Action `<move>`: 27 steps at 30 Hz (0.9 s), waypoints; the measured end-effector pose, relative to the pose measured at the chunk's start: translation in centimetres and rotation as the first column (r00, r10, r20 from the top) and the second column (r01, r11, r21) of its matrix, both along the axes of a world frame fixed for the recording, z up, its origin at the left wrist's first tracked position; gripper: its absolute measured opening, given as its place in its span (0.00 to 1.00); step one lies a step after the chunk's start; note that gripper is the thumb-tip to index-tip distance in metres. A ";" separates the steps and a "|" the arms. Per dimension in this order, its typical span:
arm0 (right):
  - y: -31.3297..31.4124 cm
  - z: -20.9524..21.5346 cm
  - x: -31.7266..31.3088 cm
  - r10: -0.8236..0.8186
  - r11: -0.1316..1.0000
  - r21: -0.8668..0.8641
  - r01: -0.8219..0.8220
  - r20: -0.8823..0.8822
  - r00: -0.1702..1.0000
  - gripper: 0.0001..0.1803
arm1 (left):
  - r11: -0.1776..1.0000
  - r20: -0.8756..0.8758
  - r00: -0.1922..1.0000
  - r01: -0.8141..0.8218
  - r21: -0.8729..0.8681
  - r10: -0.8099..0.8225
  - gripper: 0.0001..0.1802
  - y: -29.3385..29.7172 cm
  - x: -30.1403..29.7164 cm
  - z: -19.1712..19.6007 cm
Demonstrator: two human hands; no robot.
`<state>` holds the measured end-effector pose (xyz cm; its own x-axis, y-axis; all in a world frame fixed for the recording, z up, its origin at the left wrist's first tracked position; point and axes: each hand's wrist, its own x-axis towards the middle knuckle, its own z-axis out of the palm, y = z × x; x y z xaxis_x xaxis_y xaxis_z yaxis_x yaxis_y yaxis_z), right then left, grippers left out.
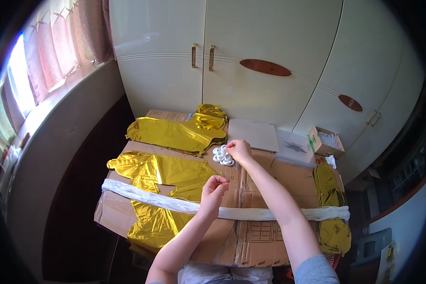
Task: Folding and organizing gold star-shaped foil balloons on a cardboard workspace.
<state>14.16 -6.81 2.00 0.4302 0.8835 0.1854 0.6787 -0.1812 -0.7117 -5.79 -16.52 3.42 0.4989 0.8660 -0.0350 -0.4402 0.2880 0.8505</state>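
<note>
My right hand (239,151) reaches to a small pile of white rings (222,156) on the cardboard. Its fingertips pinch at the right edge of the pile, on what looks like one white ring. Closer to me, my left hand (213,194) hovers over the cardboard with thumb and fingers pressed together; anything between them is too small to make out. A long bundle of white strands (151,196) lies crosswise under both forearms. To the left, flat gold foil balloons (151,220) are spread out, and a stack of gold foil balloons (175,134) lies farther back.
Flattened cardboard (265,182) covers the table. Along its back lie a grey-white flat board (253,134) and a clear plastic bag (295,147); a small open box (325,141) stands at the right. More gold foil (330,194) hangs over the right edge. White cabinets (270,28) rise behind.
</note>
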 end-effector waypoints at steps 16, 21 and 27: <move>-1.9 0.4 -2.1 -0.051 0.970 0.240 -0.045 0.378 0.924 0.07 | 0.978 -0.073 0.995 -0.056 0.199 0.072 0.06 -0.1 0.5 -1.2; -2.5 -1.3 -1.2 0.150 0.887 0.254 -0.386 0.631 0.761 0.13 | 0.990 -0.087 0.996 -0.020 0.136 0.032 0.06 -0.3 0.4 -0.7; -3.4 -2.6 -1.6 0.292 0.914 0.003 -0.406 0.690 0.662 0.22 | 0.979 -0.063 0.997 -0.037 0.202 0.050 0.06 -0.3 0.7 -0.8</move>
